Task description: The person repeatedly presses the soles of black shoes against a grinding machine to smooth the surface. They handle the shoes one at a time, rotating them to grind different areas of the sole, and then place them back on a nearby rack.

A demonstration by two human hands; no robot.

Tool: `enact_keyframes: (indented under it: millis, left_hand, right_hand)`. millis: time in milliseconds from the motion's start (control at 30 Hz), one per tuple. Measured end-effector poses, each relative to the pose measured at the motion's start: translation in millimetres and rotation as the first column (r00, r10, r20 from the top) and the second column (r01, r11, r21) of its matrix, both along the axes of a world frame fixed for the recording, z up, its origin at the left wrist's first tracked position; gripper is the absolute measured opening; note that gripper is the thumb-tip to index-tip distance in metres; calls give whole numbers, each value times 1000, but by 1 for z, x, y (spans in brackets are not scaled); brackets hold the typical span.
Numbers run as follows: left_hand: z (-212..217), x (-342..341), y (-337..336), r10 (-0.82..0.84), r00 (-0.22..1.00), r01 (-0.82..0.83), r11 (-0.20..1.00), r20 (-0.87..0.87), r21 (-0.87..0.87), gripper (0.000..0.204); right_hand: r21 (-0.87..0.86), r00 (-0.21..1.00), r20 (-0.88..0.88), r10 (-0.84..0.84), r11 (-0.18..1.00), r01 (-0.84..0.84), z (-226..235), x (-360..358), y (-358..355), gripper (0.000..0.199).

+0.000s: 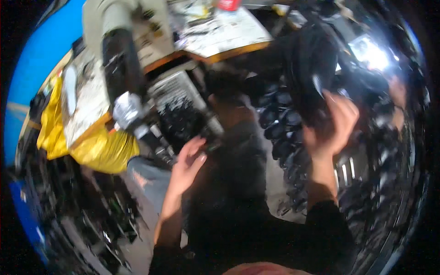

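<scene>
My right hand (pixel 334 123) is raised at the right, its fingers curled at the lower edge of a long, rounded black piece (pixel 311 59). Blur hides what kind of thing that piece is. My left hand (pixel 190 160) hangs lower, near the middle, with its fingers apart and nothing visible in them. Just beyond it lies a pale tray (pixel 199 94) with a heap of black scraps (pixel 178 117) inside. Left of the tray, a machine's dark cylindrical arm (pixel 120 64) reaches down, with a silvery wrapped part (pixel 127 110) at its end.
A worktable (pixel 233 34) with an orange-brown edge stands ahead, with a red object (pixel 228 4) on it. Yellow plastic bags (pixel 105 151) hang at the left. Many dark rounded pieces (pixel 279 119) are stacked right of my legs. Someone else's arm (pixel 398 98) seems to show at far right.
</scene>
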State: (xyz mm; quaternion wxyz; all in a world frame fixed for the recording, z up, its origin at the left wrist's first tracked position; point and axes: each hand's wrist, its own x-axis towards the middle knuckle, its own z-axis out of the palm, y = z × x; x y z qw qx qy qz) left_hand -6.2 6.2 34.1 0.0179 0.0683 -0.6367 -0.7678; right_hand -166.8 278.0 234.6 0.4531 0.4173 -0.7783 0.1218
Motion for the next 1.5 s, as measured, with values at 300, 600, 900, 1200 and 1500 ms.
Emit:
enact_keyframes:
  millis: [300,600,900,1200,1500]
  left_hand:
    - [35,23,-15,217,974,-166,866,-56,471,96]
    - [75,21,9,366,924,-358,930,-113,89,94]
    - [58,21,5,408,908,-351,864,-95,361,85]
    - [39,30,-10,515,848,-325,694,-127,643,83]
    - [48,72,-66,660,746,-599,722,-89,346,86]
  right_hand:
    - [-793,85,415,906,314,522,-186,17,2,48]
    - [-739,195,674,713,655,157,-172,11,46,58]
    - [-654,321,744,586,737,170,-125,-18,46,60]
    - [-646,152,736,659,752,-131,-60,-16,-28,85]
    - [-656,-120,750,651,754,-10,-105,17,-84,65]
